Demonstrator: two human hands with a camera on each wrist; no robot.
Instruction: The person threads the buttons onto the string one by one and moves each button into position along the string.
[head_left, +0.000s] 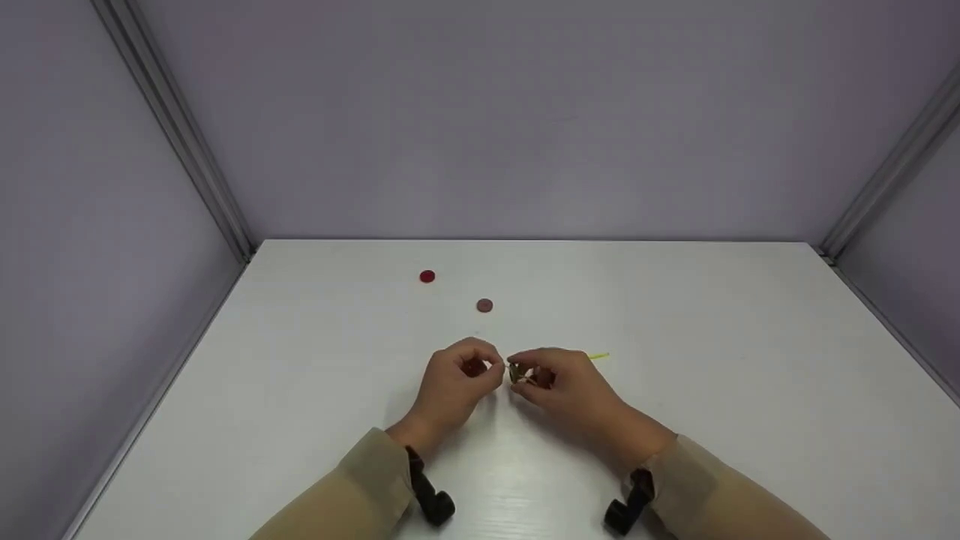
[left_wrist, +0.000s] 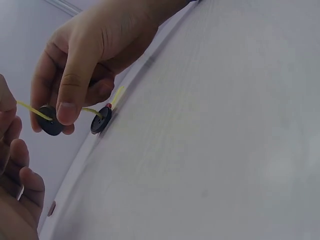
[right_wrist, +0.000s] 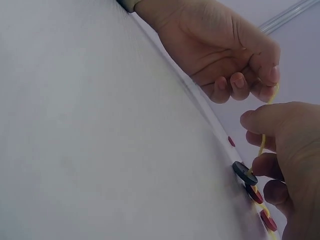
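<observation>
My two hands meet above the middle of the white table (head_left: 300, 420). My left hand (head_left: 489, 370) pinches the free end of a thin yellow cord (right_wrist: 263, 142) between thumb and forefinger. With thumb and fingers, my right hand (head_left: 519, 373) pinches a black button (left_wrist: 50, 126) threaded on that cord. A second black button (left_wrist: 101, 120) hangs on the cord just behind it. The right wrist view shows a black button (right_wrist: 244, 172) and two red buttons (right_wrist: 255, 194) strung below my right hand (right_wrist: 270, 150). The cord's tail (head_left: 598, 356) sticks out to the right of it.
A loose red button (head_left: 427, 276) lies on the table beyond my hands, and a brownish button (head_left: 484, 305) lies nearer. Grey partition walls (head_left: 525, 112) with metal corner posts close the table in at the back and on both sides.
</observation>
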